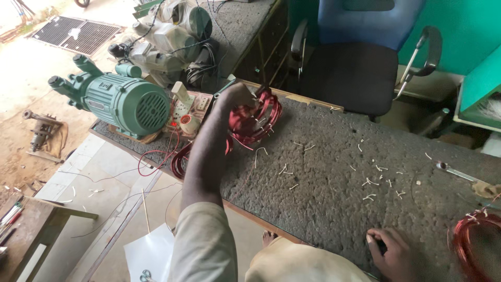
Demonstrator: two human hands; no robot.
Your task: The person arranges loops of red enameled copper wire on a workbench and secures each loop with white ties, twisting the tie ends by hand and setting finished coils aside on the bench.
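My left hand (pixel 237 99) reaches far across the rough grey worktop (pixel 334 188) and grips a bundle of red enamelled wire coils (pixel 255 122) near the table's back left corner. More red wire loops (pixel 180 159) hang over the table edge beneath that arm. Resting at the near edge, my right hand (pixel 391 250) has its fingers curled against the tabletop; I see nothing clearly held in it. A second red wire coil (pixel 475 243) lies just right of that hand.
A green electric motor (pixel 122 99) sits on the left end of the table, beside a white socket strip (pixel 190 107). Several small white offcuts (pixel 373 183) litter the top. A metal tool (pixel 459 172) lies at right. A black-and-blue office chair (pixel 360 57) stands behind.
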